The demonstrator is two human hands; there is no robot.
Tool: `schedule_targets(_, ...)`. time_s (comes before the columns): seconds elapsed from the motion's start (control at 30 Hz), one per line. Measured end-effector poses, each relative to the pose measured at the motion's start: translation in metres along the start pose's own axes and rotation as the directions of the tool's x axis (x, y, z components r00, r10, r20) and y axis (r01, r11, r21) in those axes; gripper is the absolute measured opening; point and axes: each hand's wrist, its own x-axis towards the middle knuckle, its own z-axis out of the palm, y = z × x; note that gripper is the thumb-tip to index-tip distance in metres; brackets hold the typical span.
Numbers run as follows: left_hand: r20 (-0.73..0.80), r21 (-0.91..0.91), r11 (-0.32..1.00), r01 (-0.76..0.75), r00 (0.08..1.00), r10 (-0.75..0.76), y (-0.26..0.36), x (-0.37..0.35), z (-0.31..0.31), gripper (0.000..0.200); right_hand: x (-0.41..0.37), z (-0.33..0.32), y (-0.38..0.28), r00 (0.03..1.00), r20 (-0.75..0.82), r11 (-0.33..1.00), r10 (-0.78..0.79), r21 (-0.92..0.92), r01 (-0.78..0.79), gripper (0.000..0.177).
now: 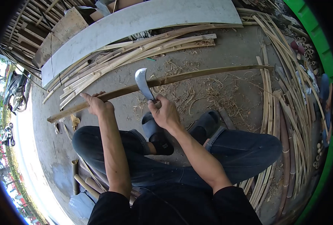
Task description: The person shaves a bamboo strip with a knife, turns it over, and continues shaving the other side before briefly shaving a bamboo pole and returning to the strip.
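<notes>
A long split bamboo strip (196, 75) runs across in front of me, rising from lower left to upper right. My left hand (98, 105) is closed around it near its left end, palm under the strip. In my right hand (164, 112) is a billhook (143, 84) with a curved grey blade, its handle mostly hidden in my fist. The blade crosses the strip near its middle, hooked tip pointing up and left. Below the strip are my feet in dark slippers (208, 123).
Curly bamboo shavings (211, 95) litter the concrete floor (125, 112). Split bamboo strips (147, 47) lie piled ahead, beside a long pale board (147, 18). More bamboo poles and strips (286, 123) crowd the right side. A plastic bag (81, 205) lies at lower left.
</notes>
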Motion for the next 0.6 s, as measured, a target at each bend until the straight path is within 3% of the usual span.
schedule_targets(0.03, -0.011, -0.001, 1.000, -0.005, 1.000, 0.005, 0.003, 0.004, -0.002, 0.048, 0.009, -0.011, 0.009, 0.997, -0.075, 1.000, 0.006, 0.002, -0.006, 0.034)
schedule_targets(0.07, -0.001, -0.022, 1.000, 0.005, 1.000, -0.005, 0.006, 0.006, -0.003, 0.045, 0.019, -0.036, 0.014, 0.975, -0.014, 0.963, 0.220, 0.165, -0.215, 0.035)
schedule_targets(0.13, -0.007, -0.055, 0.998, 0.020, 1.000, -0.021, 0.006, 0.015, -0.005, 0.043, 0.041, -0.090, 0.049, 0.917, -0.187, 0.918, 0.353, 0.261, -0.300, 0.043)
schedule_targets(0.17, 0.056, -0.136, 0.986, 0.094, 0.995, -0.087, 0.004, 0.026, -0.009, 0.040, 0.047, -0.125, 0.066, 0.880, -0.113, 0.833, 0.461, 0.396, -0.386, 0.046)
schedule_targets(0.2, 0.124, -0.210, 0.963, 0.171, 0.981, -0.147, 0.002, 0.032, -0.012, 0.037, 0.054, -0.150, 0.088, 0.845, -0.176, 0.817, 0.504, 0.413, -0.401, 0.049)
schedule_targets(0.3, 0.187, -0.235, 0.954, 0.185, 0.972, -0.143, -0.002, 0.012, -0.002, 0.036, 0.048, -0.170, 0.081, 0.773, -0.239, 0.775, 0.588, 0.442, -0.452, 0.048)
schedule_targets(0.37, 0.215, -0.230, 0.954, 0.192, 0.966, -0.143, -0.006, 0.005, 0.001, 0.035, 0.027, -0.132, 0.053, 0.847, -0.119, 0.807, 0.517, 0.397, -0.437, 0.044)
schedule_targets(0.4, 0.224, -0.243, 0.953, 0.183, 0.966, -0.128, -0.007, 0.005, 0.000, 0.034, 0.015, -0.102, 0.043, 0.922, -0.049, 0.871, 0.384, 0.352, -0.344, 0.041)
schedule_targets(0.43, 0.234, -0.259, 0.951, 0.172, 0.966, -0.111, -0.007, 0.006, 0.001, 0.033, 0.001, -0.076, 0.019, 0.932, 0.105, 0.888, 0.346, 0.284, -0.362, 0.039)
schedule_targets(0.5, 0.251, -0.251, 0.953, 0.173, 0.962, -0.108, -0.002, 0.018, -0.009, 0.032, -0.013, -0.054, -0.006, 0.939, 0.136, 0.911, 0.315, 0.235, -0.339, 0.040)
schedule_targets(0.6, 0.342, -0.307, 0.930, 0.204, 0.935, -0.092, 0.009, 0.032, -0.022, 0.032, -0.003, -0.059, 0.016, 0.950, 0.080, 0.939, 0.301, 0.146, -0.310, 0.043)
